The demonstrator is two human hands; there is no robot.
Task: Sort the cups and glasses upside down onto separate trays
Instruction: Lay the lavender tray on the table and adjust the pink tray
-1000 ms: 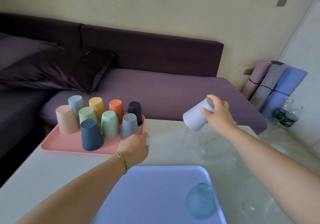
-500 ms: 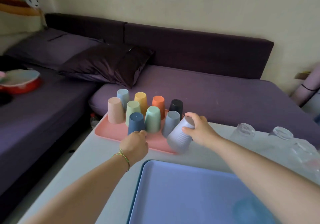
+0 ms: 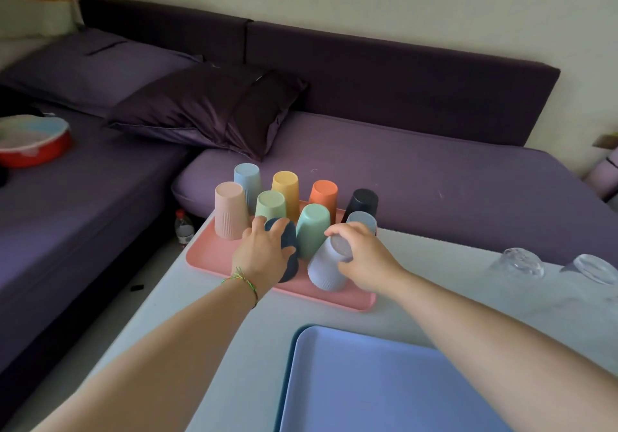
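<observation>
Now, head view: right hand (image 3: 364, 257) grips lilac cup (image 3: 326, 269), base up and tilted, moved from the rim onto pink tray (image 3: 200, 257) beside teal cup (image 3: 312, 227); left hand (image 3: 264, 254), earlier at the near rim, curls over navy cup (image 3: 290, 264); blue tray (image 3: 368, 381) nearer

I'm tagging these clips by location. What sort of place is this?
Most likely a home living room: a purple sofa with a dark cushion runs behind a pale table, where the left hand grips a navy cup and the right hand a lilac cup at a pink tray.
</observation>
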